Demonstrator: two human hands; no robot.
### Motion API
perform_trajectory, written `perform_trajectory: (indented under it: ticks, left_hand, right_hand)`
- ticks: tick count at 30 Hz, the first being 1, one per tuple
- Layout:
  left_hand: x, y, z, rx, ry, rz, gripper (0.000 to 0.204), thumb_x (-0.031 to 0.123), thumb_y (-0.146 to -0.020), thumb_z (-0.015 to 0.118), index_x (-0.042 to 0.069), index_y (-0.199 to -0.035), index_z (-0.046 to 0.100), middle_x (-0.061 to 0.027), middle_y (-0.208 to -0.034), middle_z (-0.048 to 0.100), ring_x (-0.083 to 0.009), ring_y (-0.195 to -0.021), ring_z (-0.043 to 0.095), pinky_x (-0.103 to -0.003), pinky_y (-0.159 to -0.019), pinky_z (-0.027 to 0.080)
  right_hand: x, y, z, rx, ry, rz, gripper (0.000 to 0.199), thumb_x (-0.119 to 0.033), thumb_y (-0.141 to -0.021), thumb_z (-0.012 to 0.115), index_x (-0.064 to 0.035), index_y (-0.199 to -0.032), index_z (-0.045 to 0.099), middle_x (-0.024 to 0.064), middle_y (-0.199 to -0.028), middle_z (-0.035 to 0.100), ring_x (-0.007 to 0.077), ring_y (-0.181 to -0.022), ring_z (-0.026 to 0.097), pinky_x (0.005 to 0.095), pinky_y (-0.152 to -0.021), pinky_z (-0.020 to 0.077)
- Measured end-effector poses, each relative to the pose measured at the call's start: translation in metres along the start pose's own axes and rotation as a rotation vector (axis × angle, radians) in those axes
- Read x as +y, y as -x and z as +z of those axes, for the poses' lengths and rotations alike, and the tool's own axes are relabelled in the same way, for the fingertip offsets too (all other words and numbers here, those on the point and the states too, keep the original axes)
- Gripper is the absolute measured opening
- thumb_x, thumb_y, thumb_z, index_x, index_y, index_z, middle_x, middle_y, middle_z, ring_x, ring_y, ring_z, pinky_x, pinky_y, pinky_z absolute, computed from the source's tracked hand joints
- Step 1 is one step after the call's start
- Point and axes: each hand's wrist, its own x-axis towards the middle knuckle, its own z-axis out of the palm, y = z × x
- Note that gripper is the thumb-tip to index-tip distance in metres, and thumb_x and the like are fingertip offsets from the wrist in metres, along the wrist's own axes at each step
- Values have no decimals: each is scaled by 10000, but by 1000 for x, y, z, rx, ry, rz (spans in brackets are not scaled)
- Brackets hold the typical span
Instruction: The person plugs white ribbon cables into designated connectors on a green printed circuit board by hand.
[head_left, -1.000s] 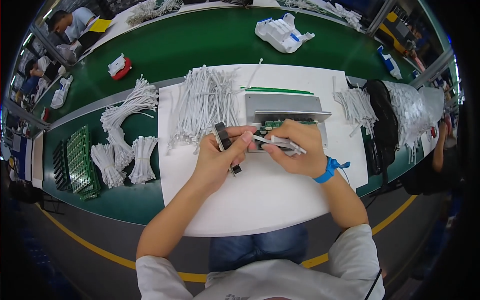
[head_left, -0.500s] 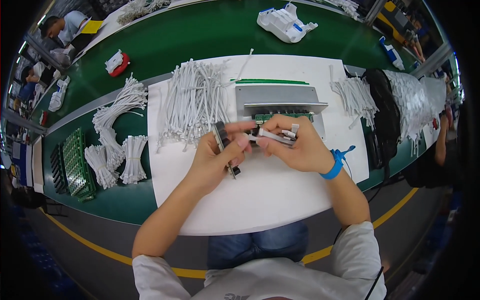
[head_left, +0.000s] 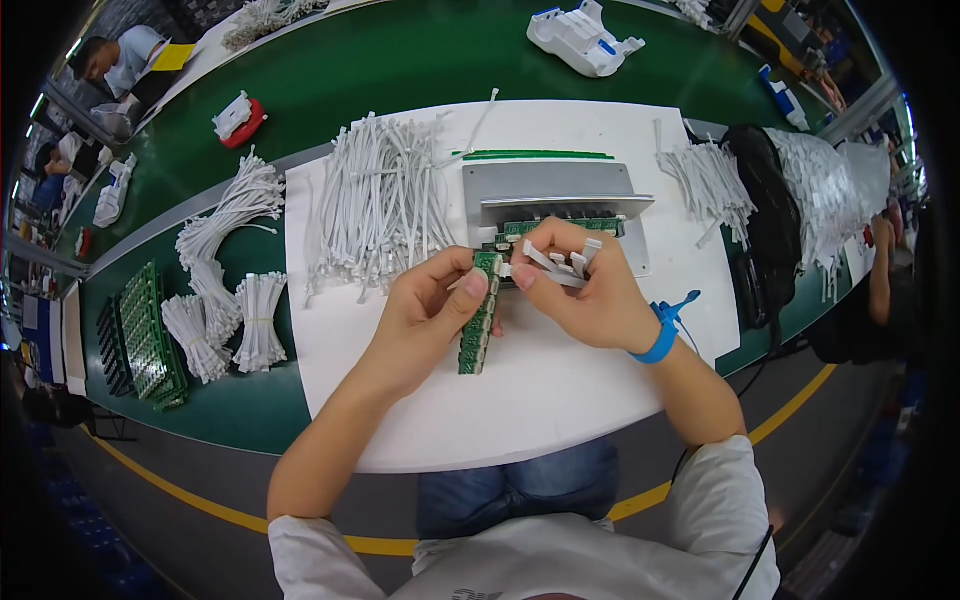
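Note:
My left hand (head_left: 432, 312) is closed on a narrow green circuit board (head_left: 477, 345), which stands nearly upright with a row of small pale connectors along it. My right hand (head_left: 588, 292) is closed on several short white cables (head_left: 552, 262) with plugs. One white plug meets the board's upper edge between my hands; whether it is seated I cannot tell. A blue wrist strap (head_left: 662, 335) is round my right wrist. Just beyond my hands, a grey metal bracket (head_left: 555, 185) stands on the white board, with more green circuit boards (head_left: 605, 228) along its near side.
A large pile of white cables (head_left: 385, 195) lies left of the bracket, a smaller cable bunch (head_left: 705, 185) right of it. Tied cable bundles (head_left: 262, 320) and stacked green panels (head_left: 150, 340) stand at the left. A black bag (head_left: 762, 225) is at right. A white plastic housing (head_left: 585, 42) rests on the green belt.
My left hand has turned the circuit board so that its green, connector-lined face shows. My right hand has brought the white plug against the board's upper end.

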Motion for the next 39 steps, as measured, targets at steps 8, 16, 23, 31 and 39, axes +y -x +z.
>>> perform_trajectory:
  ticks: [8,16,23,31,39]
  left_hand:
    - [-6,0,0,-12,18,106,209,176,-940,610,50,-1054,489,16,-923,563,-23,-744,462,-183,-641,381]
    - [-20,-2,-2,7,-183,138,311,397,-1007,408,90,-1009,454,-7,-729,507,-79,-607,471,-214,-578,413]
    - [-15,-2,8,163,-180,162,247,312,-1014,452,67,-1020,480,46,-756,480,-17,-668,383,-181,-595,324]
    - [-15,-3,7,141,-253,194,199,250,-1004,482,52,-1025,482,46,-801,452,-20,-718,370,-174,-640,320]
    - [-16,-5,-1,119,-174,151,193,217,-975,550,38,-1046,530,46,-832,524,-8,-704,415,-166,-585,320]
  right_hand:
    - [-12,2,-1,-1,134,166,58,-30,-830,645,10,-860,616,-16,-747,595,4,-688,488,166,-542,418]
    - [-8,0,2,27,76,145,69,-15,-805,641,18,-863,626,-1,-738,616,19,-704,531,175,-562,469]
    - [-5,2,7,64,74,177,57,-70,-819,688,-37,-828,643,-78,-625,517,-15,-536,354,174,-489,276]
    - [2,1,7,91,142,149,62,-72,-814,692,-30,-826,649,-68,-637,544,-17,-535,375,173,-474,284]
    - [2,0,4,94,141,145,71,-65,-803,690,-8,-822,651,-50,-662,560,-13,-563,406,168,-486,319]
